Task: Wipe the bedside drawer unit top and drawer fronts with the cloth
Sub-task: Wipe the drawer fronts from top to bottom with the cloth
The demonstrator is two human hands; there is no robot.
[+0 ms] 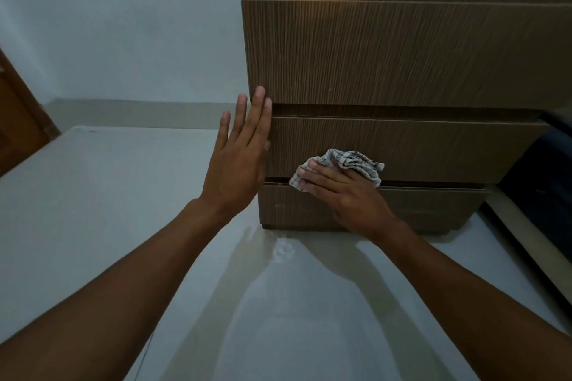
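Checked cotton, thin and limp, is how the cloth [351,161] reads: light, soft, no shape of its own, so it will bunch and slide unless a flat palm spreads it. It sits at the lower left of the middle drawer front [433,148], just above the gap to the bottom drawer [433,206], at about 5 o'clock from the frame's centre.

The right hand [346,195] presses it to the wood with fingers laid nearly straight and pointing toward 9 o'clock; loose folds rise at 12 o'clock over the knuckles. The thumb is hidden, possibly tucked in those folds, though the dim light leaves that unsure.

The left hand [238,158] is wide and flat, holding nothing, its fingers pointing to 12 o'clock along the left edge of the drawer unit [402,56], probably steadying it.

That unit looks stiff, ridged laminate; the ridges should grip the fabric a little. Best hold is palm over the cloth's middle, with the loose edge gathered under the thumb.
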